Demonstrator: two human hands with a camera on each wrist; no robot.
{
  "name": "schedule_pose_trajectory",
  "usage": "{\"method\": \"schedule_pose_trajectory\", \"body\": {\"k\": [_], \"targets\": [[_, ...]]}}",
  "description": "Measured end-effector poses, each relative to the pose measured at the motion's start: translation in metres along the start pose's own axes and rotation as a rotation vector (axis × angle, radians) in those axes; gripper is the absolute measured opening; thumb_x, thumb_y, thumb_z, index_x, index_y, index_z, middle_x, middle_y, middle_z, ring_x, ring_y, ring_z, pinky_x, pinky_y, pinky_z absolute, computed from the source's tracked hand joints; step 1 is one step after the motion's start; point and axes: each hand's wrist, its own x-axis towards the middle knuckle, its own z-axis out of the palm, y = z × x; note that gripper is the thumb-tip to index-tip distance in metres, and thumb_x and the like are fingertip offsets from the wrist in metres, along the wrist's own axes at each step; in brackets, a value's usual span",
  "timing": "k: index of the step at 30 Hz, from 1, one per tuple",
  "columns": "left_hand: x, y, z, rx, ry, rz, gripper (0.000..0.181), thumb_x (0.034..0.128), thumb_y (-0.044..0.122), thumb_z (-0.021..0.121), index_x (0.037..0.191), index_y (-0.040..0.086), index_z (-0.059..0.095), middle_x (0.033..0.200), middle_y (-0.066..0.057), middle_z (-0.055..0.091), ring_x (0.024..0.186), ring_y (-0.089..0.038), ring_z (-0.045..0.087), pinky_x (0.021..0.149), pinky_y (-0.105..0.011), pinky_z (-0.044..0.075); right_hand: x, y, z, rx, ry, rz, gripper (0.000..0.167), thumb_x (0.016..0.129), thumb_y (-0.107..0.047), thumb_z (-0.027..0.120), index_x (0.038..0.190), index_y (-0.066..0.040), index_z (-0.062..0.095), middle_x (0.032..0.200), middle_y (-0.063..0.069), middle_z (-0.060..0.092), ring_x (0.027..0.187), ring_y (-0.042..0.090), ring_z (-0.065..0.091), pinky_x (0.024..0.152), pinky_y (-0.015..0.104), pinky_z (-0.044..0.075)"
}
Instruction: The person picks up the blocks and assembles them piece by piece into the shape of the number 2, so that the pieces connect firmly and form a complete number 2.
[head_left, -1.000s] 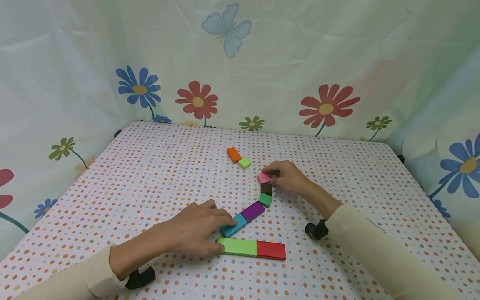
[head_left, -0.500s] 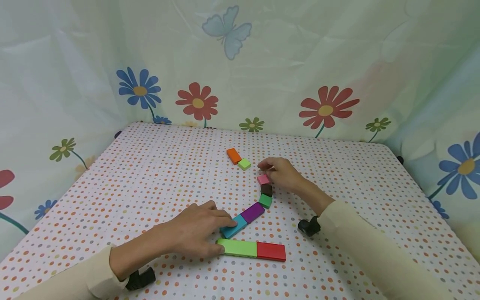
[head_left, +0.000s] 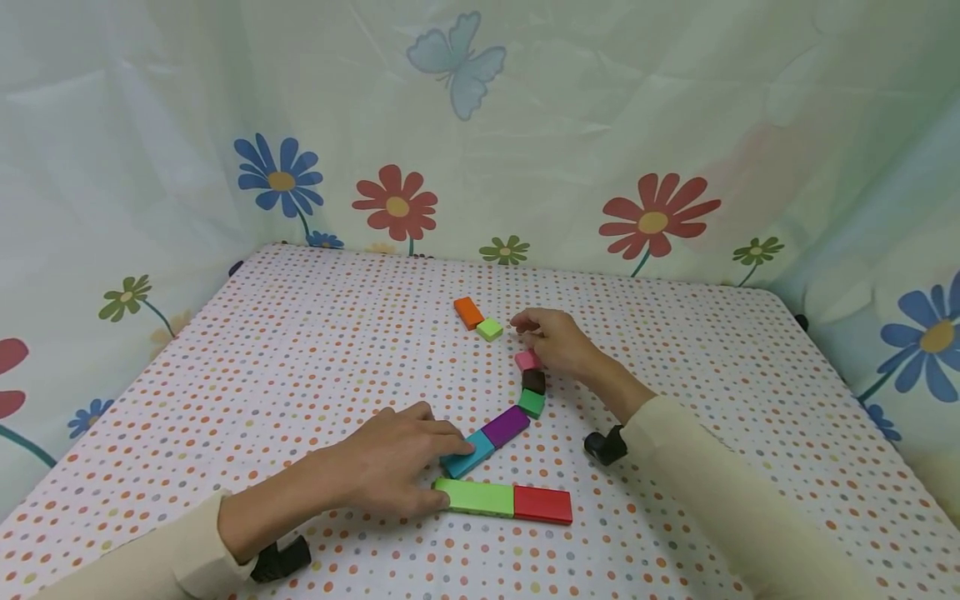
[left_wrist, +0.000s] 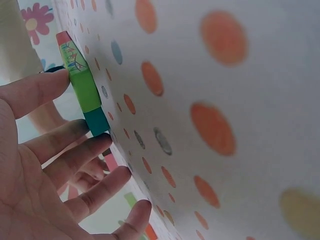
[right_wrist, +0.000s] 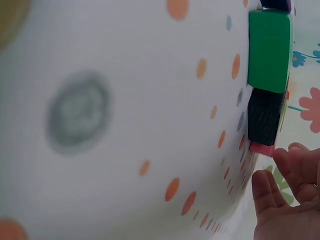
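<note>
A person's left hand [head_left: 390, 462], fingers spread, touches the blue block [head_left: 474, 455] and light-green bar [head_left: 480, 497] at lower center; the bar and red block [head_left: 543, 505] lie end to end, long axes nearly level; the blue and purple block [head_left: 506, 427] point toward upper right; at center, the right hand [head_left: 561, 343], thumb and fingers parted, hovers by the pink block [head_left: 527, 360]; above, the orange block [head_left: 468, 312] slants from upper left to lower right.

Left fingers [head_left: 459, 445] on blue block [head_left: 474, 461]; right fingers [head_left: 529, 317] near pink block [head_left: 527, 361].
</note>
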Motion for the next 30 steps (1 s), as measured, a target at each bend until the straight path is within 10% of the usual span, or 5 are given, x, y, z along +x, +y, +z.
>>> {"method": "schedule_pose_trajectory", "body": {"k": [14,30], "targets": [[-0.001,0.002,-0.001,0.001,-0.004,-0.004,0.055,0.0848,0.04,0.072,0.137,0.025,0.065,0.132,0.013,0.063,0.109,-0.012,0.049,0.081,-0.039,0.045,0.015,-0.006,-0.001,-0.064,-0.098,0.041,0.034,0.106,-0.015,0.053,0.14,-0.01,0.058,0.135,0.011,0.059,0.104,0.026,0.058,0.088,0.037,0.05],[0.001,0.001,-0.005,-0.011,-0.026,-0.005,0.054,0.0856,0.039,0.073,0.137,0.026,0.064,0.131,0.014,0.063,0.111,-0.013,0.05,0.083,-0.039,0.047,0.035,-0.016,0.006,-0.12,-0.065,0.053,0.041,0.102,-0.008,0.057,0.143,-0.01,0.057,0.144,0.009,0.055,0.144,0.031,0.037,0.116,0.05,0.034]]}}
